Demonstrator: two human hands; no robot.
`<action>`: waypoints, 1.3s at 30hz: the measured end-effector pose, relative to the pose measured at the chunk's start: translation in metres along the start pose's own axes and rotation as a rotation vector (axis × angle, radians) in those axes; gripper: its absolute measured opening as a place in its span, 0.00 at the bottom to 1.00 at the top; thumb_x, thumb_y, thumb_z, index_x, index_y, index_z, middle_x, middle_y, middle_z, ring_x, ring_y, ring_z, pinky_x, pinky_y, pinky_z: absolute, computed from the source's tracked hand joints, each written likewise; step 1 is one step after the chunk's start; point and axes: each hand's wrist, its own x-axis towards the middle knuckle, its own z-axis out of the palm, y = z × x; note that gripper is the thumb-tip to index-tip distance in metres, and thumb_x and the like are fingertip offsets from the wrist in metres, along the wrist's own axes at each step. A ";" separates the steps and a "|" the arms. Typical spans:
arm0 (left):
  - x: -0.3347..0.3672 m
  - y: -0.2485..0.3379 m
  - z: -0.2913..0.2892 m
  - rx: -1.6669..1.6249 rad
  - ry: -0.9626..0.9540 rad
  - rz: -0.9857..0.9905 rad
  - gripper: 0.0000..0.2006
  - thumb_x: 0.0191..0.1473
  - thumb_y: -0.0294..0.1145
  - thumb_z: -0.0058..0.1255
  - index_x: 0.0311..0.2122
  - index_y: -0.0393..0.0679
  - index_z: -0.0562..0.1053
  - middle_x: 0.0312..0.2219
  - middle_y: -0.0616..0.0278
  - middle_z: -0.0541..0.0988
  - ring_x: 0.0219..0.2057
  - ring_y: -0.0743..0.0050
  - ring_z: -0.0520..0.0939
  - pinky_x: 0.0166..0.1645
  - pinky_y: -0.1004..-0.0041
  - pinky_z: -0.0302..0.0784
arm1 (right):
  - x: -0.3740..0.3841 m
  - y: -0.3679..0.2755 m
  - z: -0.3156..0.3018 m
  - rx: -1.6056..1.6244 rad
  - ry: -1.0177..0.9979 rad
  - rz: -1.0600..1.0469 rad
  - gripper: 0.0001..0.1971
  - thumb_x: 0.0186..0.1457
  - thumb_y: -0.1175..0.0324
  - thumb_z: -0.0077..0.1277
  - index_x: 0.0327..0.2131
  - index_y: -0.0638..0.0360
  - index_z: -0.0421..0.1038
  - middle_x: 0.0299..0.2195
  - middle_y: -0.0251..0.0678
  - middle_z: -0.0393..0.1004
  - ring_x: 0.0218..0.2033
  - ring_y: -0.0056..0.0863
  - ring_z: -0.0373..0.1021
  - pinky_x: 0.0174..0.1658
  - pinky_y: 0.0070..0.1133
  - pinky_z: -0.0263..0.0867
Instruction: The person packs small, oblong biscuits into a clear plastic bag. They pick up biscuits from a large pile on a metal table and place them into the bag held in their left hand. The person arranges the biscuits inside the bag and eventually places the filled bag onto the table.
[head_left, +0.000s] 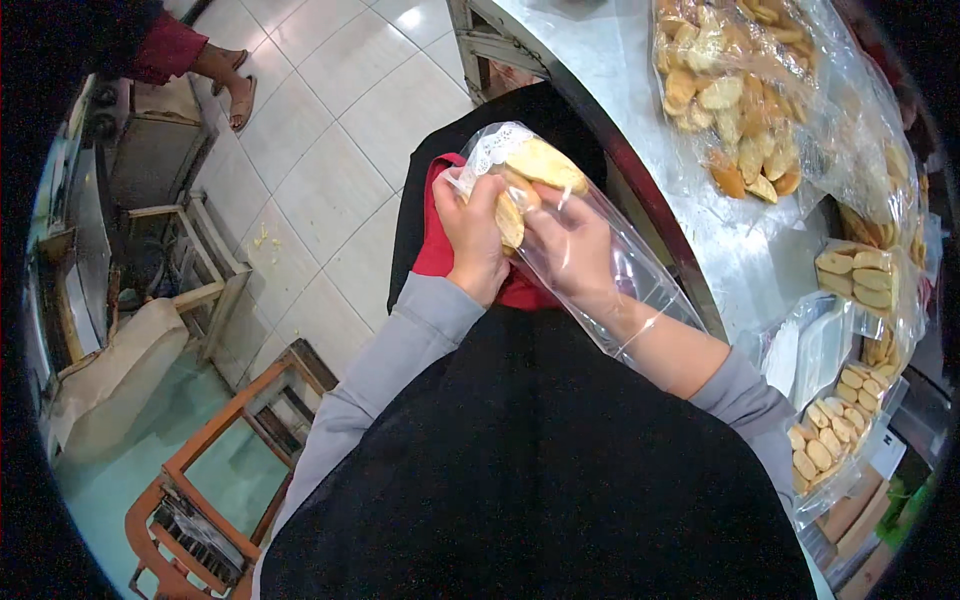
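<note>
Over my lap is a long clear plastic bag with a white lacy print at its far end. Several oval slices of dry, yellowish bread lie in that end. My left hand is closed round the bag from outside, its thumb and fingers pressed against the slices. My right hand reaches inside the bag, with the wrist seen through the film. Its bent fingers are closed at the bread slices; glare and film partly hide the fingertips. Red cloth shows beneath the hands, over black clothing.
A metal-topped table curves along the right, bearing a large bag of bread slices and smaller packs of slices. To the left stand a brown wooden chair and a wooden frame. Another person's feet are on the tiled floor.
</note>
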 end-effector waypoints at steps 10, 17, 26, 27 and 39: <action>-0.002 -0.001 -0.001 -0.049 -0.077 0.023 0.17 0.43 0.22 0.48 0.40 0.43 0.57 0.33 0.60 0.67 0.33 0.74 0.71 0.36 0.74 0.71 | -0.002 -0.013 -0.014 0.483 -0.181 0.227 0.17 0.50 0.78 0.47 0.45 0.66 0.60 0.43 0.43 0.66 0.44 0.32 0.66 0.48 0.28 0.64; -0.008 0.004 0.005 -0.032 -0.131 0.040 0.19 0.43 0.22 0.48 0.40 0.44 0.57 0.34 0.58 0.67 0.34 0.73 0.72 0.38 0.73 0.72 | 0.006 -0.024 -0.011 0.505 -0.279 0.244 0.20 0.54 0.70 0.43 0.50 0.64 0.55 0.47 0.41 0.63 0.48 0.32 0.63 0.52 0.30 0.60; -0.009 0.009 0.004 -0.115 -0.205 0.017 0.17 0.43 0.21 0.47 0.39 0.43 0.57 0.34 0.60 0.66 0.35 0.74 0.71 0.38 0.74 0.71 | 0.011 -0.021 -0.022 0.483 -0.434 0.290 0.24 0.52 0.72 0.44 0.52 0.65 0.52 0.51 0.42 0.59 0.51 0.33 0.60 0.55 0.32 0.56; -0.009 0.009 0.005 -0.129 -0.223 0.021 0.17 0.43 0.21 0.47 0.39 0.43 0.57 0.34 0.60 0.66 0.35 0.75 0.71 0.38 0.74 0.71 | 0.010 -0.022 -0.022 0.512 -0.454 0.280 0.25 0.51 0.71 0.45 0.52 0.65 0.52 0.51 0.42 0.59 0.52 0.33 0.59 0.55 0.32 0.55; -0.017 0.004 0.011 -0.061 -0.334 0.097 0.22 0.41 0.22 0.49 0.42 0.43 0.57 0.35 0.62 0.65 0.37 0.76 0.70 0.42 0.74 0.68 | -0.006 -0.024 -0.034 0.410 -0.332 0.110 0.30 0.47 0.65 0.50 0.53 0.63 0.53 0.50 0.39 0.61 0.51 0.32 0.60 0.55 0.30 0.55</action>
